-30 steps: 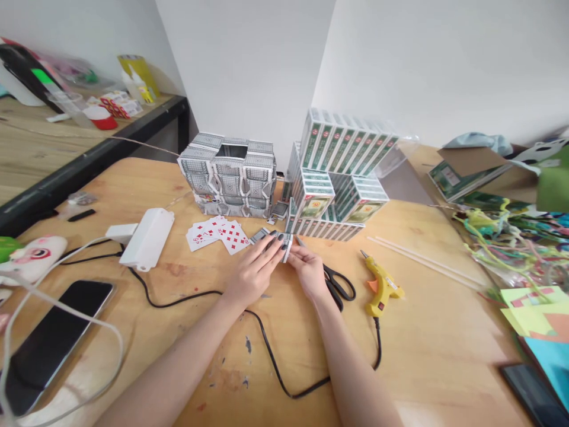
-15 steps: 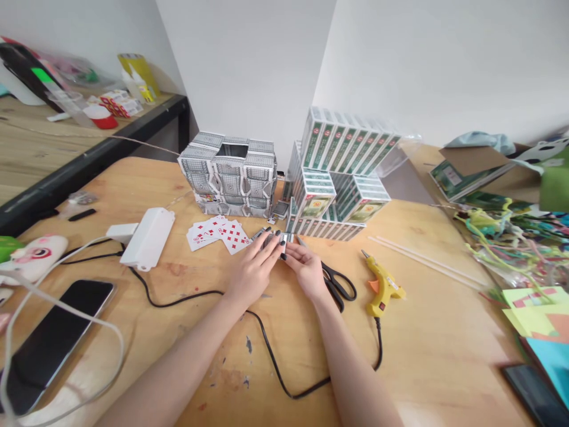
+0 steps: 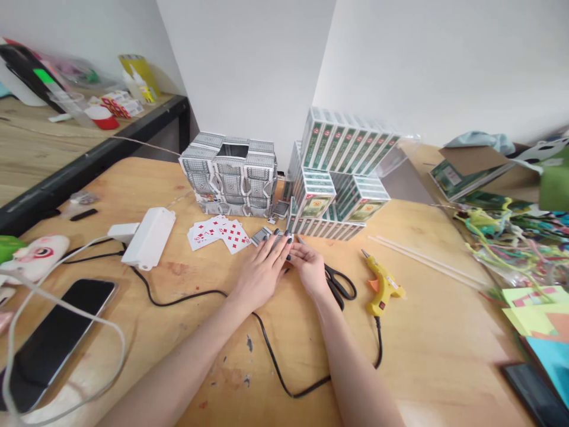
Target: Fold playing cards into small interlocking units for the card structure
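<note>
My left hand (image 3: 261, 268) lies nearly flat, fingers stretched over a grey-patterned playing card (image 3: 261, 235) on the table. Close against its fingertips, my right hand (image 3: 307, 265) has its fingers bent together at the card's right end; the pinched edge is mostly hidden. Face-up diamond cards (image 3: 235, 236) lie fanned just left of my hands. Black-handled scissors (image 3: 340, 283) rest beside my right hand, their blades partly under it. Behind stands a block built of folded playing cards (image 3: 231, 178), with an opening in its top.
Stacked card boxes (image 3: 349, 142) stand behind my right hand. A yellow glue gun (image 3: 386, 284) and clear glue sticks (image 3: 422, 261) lie to the right. Its black cord (image 3: 275, 362) crosses under my forearms. A white power adapter (image 3: 149, 237) and phone (image 3: 62, 338) lie left.
My left hand has slid slightly right, uncovering more of the patterned card on its left. My right hand's fingers have curled in closer at the card's right end.
</note>
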The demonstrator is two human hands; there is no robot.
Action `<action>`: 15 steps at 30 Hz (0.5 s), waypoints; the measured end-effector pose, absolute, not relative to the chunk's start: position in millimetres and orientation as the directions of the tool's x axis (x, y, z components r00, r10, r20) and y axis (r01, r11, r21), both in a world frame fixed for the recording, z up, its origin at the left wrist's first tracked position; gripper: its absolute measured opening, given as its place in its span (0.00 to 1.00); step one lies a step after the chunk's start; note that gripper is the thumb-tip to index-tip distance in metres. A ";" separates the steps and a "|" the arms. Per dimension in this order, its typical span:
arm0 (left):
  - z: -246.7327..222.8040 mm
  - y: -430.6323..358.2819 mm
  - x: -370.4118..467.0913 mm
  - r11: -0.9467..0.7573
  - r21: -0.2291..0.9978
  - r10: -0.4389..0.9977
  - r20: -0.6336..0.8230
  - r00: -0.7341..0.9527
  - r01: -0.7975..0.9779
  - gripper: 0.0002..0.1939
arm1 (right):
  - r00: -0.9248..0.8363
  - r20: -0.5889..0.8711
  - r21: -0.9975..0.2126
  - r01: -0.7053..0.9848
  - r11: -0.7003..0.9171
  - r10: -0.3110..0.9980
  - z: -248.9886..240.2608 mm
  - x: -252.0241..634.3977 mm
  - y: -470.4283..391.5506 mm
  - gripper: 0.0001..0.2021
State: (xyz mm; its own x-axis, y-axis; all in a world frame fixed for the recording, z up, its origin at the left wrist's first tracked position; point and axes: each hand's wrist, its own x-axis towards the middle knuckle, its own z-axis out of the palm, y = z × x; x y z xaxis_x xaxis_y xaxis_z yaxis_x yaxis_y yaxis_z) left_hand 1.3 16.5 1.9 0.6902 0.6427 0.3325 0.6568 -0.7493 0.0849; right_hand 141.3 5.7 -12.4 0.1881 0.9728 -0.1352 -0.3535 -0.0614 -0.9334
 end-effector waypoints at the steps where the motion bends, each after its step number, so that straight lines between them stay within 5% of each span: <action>1: 1.6 16.6 1.0 -0.756 0.085 0.635 0.335 0.696 0.649 0.25 | 0.183 -0.135 -0.931 -0.360 -0.061 0.974 -11.5 141.5 5.6 0.10; 15: -9.4 25.4 -3.3 -0.854 0.234 0.511 0.554 0.658 0.465 0.21 | 0.055 -0.103 -0.889 -0.453 -0.067 0.993 -4.1 139.2 3.3 0.12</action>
